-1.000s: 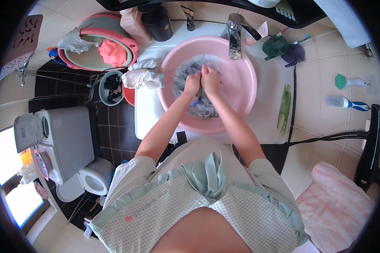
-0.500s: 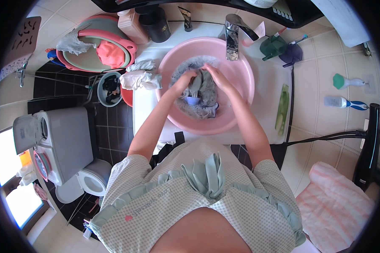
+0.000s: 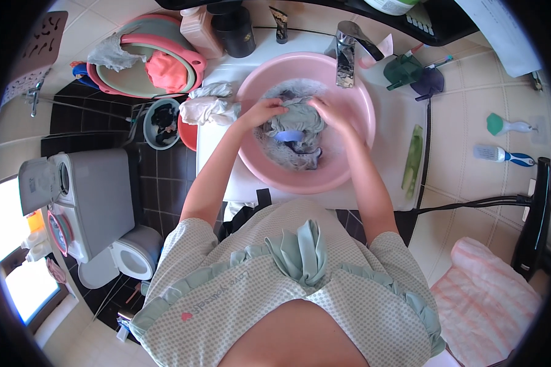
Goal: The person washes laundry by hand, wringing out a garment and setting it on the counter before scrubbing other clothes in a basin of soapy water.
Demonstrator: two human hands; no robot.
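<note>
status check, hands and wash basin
Left hand, right hand on opposite sides of grey cloth. Cloth bunched in sudsy pink basin. Faucet overhangs far rim.

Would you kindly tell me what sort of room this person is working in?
It is most likely a home bathroom: a white toilet stands on a black tiled floor, and a shiny chrome tap reaches over the rim of a round pink plastic basin.

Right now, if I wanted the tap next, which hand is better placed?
The right hand, I'd judge: it is at the right side of the grey cloth, nearer the tap. The left hand is at the cloth's left side, farther off.
</note>
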